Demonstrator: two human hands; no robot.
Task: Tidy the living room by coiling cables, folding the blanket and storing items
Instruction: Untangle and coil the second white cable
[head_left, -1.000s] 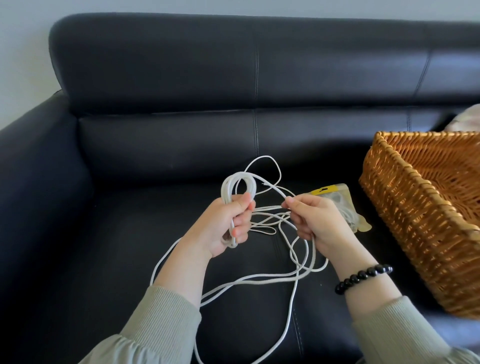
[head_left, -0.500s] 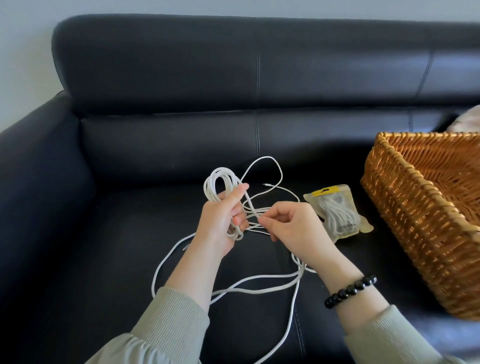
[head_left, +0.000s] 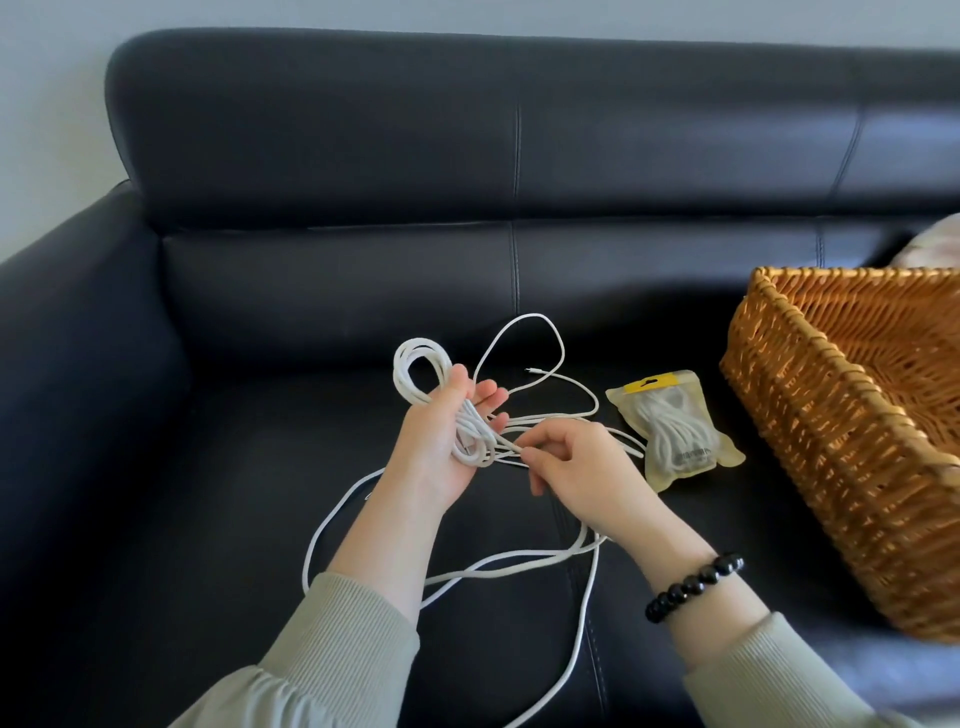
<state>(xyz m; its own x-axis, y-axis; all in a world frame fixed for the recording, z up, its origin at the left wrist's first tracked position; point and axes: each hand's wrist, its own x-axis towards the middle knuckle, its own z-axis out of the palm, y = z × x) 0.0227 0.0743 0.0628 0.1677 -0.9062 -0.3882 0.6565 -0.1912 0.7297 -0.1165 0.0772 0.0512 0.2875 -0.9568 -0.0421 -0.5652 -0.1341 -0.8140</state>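
Nearest camera, bead bracelet (head_left: 693, 587) on right wrist. Left hand (head_left: 441, 447) palm up, fingers nearly straight, coiled part of white cable (head_left: 498, 569) across palm. Right hand (head_left: 576, 467) pinching loose strand beside coil. Remaining cable sprawled on black sofa (head_left: 260, 467) seat. Farther right: plastic pouch (head_left: 675, 431), wicker basket (head_left: 831, 441). Pale wall (head_left: 52, 104) behind.

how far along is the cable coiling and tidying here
Done: one cable sits bagged in its pouch on the sofa. In hand: the left hand carries a small coil of white cable; the right hand pinches the next strand. Left: most of it lies loose, and the wicker basket shows nothing stored.
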